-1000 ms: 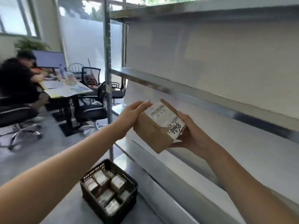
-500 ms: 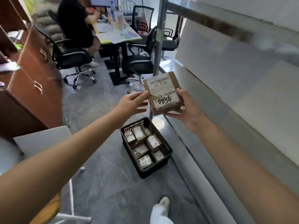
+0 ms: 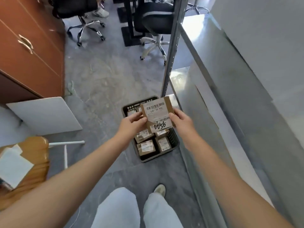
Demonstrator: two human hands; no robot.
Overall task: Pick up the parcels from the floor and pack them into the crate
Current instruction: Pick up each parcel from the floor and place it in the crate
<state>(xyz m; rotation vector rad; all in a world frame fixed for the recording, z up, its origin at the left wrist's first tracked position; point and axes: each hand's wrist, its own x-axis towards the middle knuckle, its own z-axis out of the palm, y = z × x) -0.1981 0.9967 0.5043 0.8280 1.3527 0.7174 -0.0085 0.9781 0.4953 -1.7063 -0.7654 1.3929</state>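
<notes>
I hold a small brown cardboard parcel [image 3: 157, 115] with a white barcode label and black handwritten digits, label side up, in the air above the crate. My left hand [image 3: 131, 125] pinches its left edge and my right hand [image 3: 180, 120] grips its right edge. Below it on the grey floor stands a black plastic crate [image 3: 174, 139] that contains several similar brown parcels [image 3: 146, 147]. The held parcel hides the crate's far half.
A metal shelving rack [image 3: 218, 89] with an upright post [image 3: 171, 55] runs along the right, close to the crate. A brown cabinet [image 3: 29, 51] stands at left, a white board [image 3: 44, 116] and a padded seat [image 3: 24, 168] near it. Office chairs [image 3: 153, 22] stand ahead. My legs are below.
My view has tilted down from the shelves to the floor. Both hands have brought the parcel down and over the crate, and the left hand now pinches its edge.
</notes>
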